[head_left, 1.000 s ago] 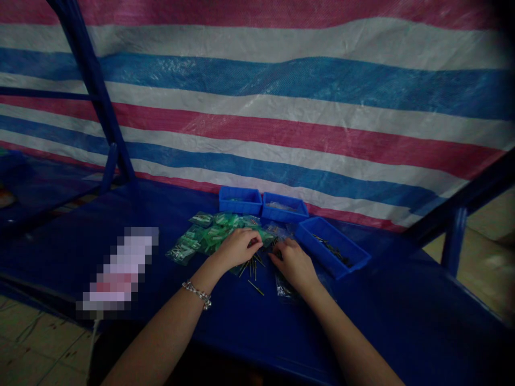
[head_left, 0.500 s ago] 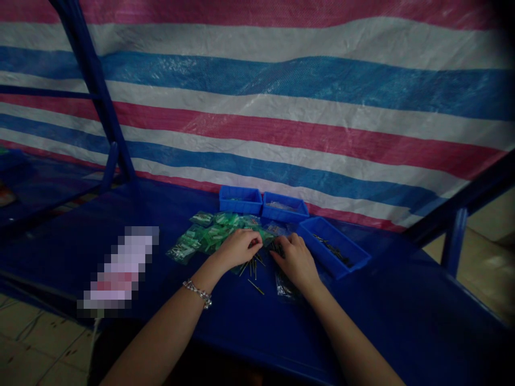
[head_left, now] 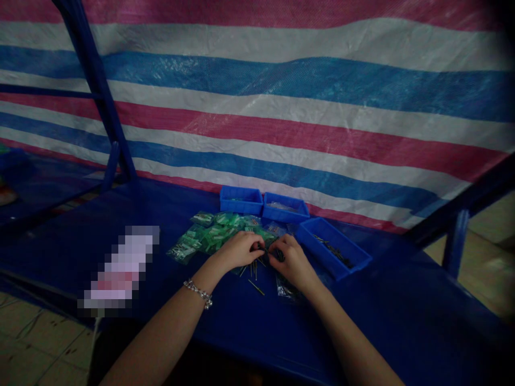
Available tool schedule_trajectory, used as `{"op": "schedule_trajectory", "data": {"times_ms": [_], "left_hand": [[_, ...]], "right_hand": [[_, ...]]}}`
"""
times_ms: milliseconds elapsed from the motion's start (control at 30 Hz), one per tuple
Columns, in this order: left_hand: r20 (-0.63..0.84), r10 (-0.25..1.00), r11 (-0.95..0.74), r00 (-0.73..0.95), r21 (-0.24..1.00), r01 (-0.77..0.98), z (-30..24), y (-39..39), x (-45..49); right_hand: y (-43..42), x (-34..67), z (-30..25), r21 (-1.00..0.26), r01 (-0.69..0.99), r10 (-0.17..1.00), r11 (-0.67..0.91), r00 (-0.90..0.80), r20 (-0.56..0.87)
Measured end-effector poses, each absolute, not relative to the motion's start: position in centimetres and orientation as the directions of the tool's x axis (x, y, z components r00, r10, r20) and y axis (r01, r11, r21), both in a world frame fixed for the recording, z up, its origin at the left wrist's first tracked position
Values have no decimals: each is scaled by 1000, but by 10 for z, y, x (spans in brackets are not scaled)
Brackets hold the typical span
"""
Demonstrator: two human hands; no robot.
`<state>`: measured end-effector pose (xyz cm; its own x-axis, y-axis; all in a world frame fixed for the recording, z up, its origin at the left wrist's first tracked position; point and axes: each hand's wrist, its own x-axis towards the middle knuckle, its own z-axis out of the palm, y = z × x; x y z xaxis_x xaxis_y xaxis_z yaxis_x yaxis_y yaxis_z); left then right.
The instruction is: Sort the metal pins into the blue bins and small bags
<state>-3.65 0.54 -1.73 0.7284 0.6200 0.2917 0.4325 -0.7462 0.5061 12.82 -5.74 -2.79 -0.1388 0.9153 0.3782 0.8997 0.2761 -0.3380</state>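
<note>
Over the small parts on the blue table, my left hand (head_left: 242,250) is closed in a pinch, with something small and dark at its fingertips. My right hand (head_left: 290,258) is bent into a pinch just beside it, also around something dark that I cannot make out. The two sets of fingertips almost meet. Several thin metal rods (head_left: 256,287), perhaps drill bits, lie below the left hand. A pile of greenish clear plastic bags (head_left: 219,231) with small parts spreads behind and left of it. Another clear bag (head_left: 285,288) lies partly under my right hand.
Two small blue bins (head_left: 240,206) (head_left: 285,214) stand at the table's back. A longer blue bin (head_left: 349,272) with dark rods sits to the right. A blurred-out pale object (head_left: 124,262) is at left. Blue metal frame posts (head_left: 96,80) and a striped tarp (head_left: 281,123) border the table.
My right hand has shifted slightly left and its fingers have drawn together. My left fingertips have moved a little right, so the hands are closer. The bins and bags stay put.
</note>
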Motion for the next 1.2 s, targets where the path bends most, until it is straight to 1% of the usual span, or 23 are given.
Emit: {"op": "schedule_trajectory", "data": {"times_ms": [100,233,333,467,567,833,933,1067,1133,1200], "left_hand": [[280,598,-757,751,504,415,-14,4,-36],[310,581,-774,753,498,392,-12,3,-36],[353,584,-780,731,494,384,-11,3,-35],[424,604,-777,675,501,381,-9,5,-36],[456,610,-776,648,508,373,-9,6,-37],[446,627,-769,639,487,414,-14,9,-38],[449,619,-773,644,490,402,-12,8,-37],[462,612,-776,642,505,377,-9,7,-37],[457,615,-773,643,508,379,-8,6,-37],[447,621,-769,644,508,389,-8,6,-37]], "right_hand": [[-57,126,-29,-397,844,883,360,-172,436],[-57,124,-27,-432,813,873,391,-179,454],[-58,125,-26,-432,819,880,378,-173,442],[-57,129,-27,-394,861,899,322,-148,411],[-55,132,-29,-377,869,899,320,-152,411],[-55,136,-26,-412,844,875,344,-128,468],[-56,135,-25,-423,839,886,343,-140,442],[-57,132,-25,-405,851,909,335,-179,377],[-58,132,-26,-406,851,910,334,-179,374],[-57,133,-25,-424,838,900,344,-164,405]]}}
